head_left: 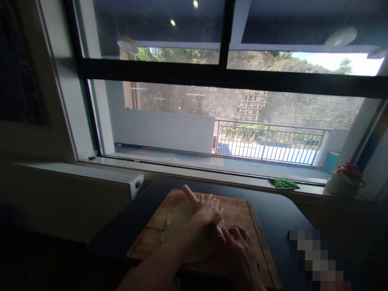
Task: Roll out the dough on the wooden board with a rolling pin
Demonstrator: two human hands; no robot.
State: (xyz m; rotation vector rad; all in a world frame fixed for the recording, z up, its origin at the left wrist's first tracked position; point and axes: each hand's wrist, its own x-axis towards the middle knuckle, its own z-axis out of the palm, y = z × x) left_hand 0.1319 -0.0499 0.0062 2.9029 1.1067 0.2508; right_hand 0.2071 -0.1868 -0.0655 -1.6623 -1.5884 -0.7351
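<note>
Rolling out, by the look of it. A pale sheet of dough [178, 222] lies on a wooden board [238, 208], its edge wavy and uneven on the left. Board sits on a dark table [279, 204] below a wide window [169, 97].

Rolling pin [189, 195] lies slantwise over the dough: far end bare, pointing up and left beyond the left hand, near end running down toward the right hand. Most of the sheet shows left of the pin; a small edge peeps out on the right, by the left hand.

Grip: left hand [209, 208] rests over the pin's middle, fingers stretched forward and slightly parted, not wrapped round it; looks like pressing rather than clasping. Right hand [238, 244] sits at the near end, fingers bent, thumb side close against the pin. Its palm and undersides are hidden, so cannot tell whether it closes round the wood or only bears on it.

Judgement: the sheet is already broad and thin-looking, thickness not readable in this light. Next move seems to call for level pressure from both hands along the slant, pin kept square to its travel, the ragged left edge worth evening.
</note>
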